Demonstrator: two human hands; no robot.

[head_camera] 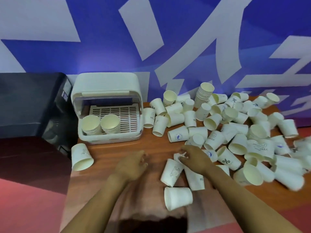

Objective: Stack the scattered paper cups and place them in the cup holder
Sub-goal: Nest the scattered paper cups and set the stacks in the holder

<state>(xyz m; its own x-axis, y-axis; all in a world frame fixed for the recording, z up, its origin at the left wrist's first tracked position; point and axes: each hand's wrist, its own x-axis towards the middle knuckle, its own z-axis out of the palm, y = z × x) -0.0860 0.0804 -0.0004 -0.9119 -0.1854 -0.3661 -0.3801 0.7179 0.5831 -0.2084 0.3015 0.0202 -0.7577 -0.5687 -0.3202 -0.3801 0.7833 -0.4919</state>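
Reaching into the scattered paper cups (235, 132) on the wooden table (117, 152), the right hand (193, 157) curls its fingers onto a lying cup (180, 156); whether it truly grips is unclear. The left hand (133, 163) hovers loosely curled, empty. A careless sweep could roll the cup (178, 198) nearest the table's front edge off it. The cup holder (107, 108) holds two stacks.

White cup holder (107, 91), a lidded plastic box with its front open, standing upright; on its slotted inner tray sit two short stacks of nested paper cups (101, 126), mouths up, at the front left. Right of the holder, many loose white paper cups (235, 132) lie scattered, mostly on their sides, some printed "HELLO"; one tall nested stack (204, 94) stands behind them, and a single cup (81, 157) lies in front of the holder's left corner.
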